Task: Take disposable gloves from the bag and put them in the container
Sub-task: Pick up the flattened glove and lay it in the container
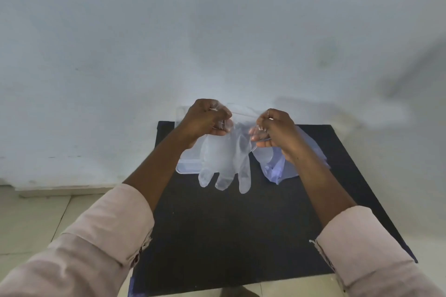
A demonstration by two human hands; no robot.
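Left hand (207,117) and right hand (274,129) both pinch the cuff of a clear thin plastic glove (224,159), fingers dangling. It hangs over the clear rectangular plastic container (187,167); crumpled translucent bluish bag (275,169) on black table (229,236).

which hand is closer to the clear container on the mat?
Left. The left hand holds the glove cuff directly above the container; the right hand grips the other side of the cuff, off to the container's right, over the bag.

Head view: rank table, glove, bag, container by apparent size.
1. table
2. glove, held up nearer the camera, so perhaps overstated
Bag and container: both largely hidden, cannot rank.
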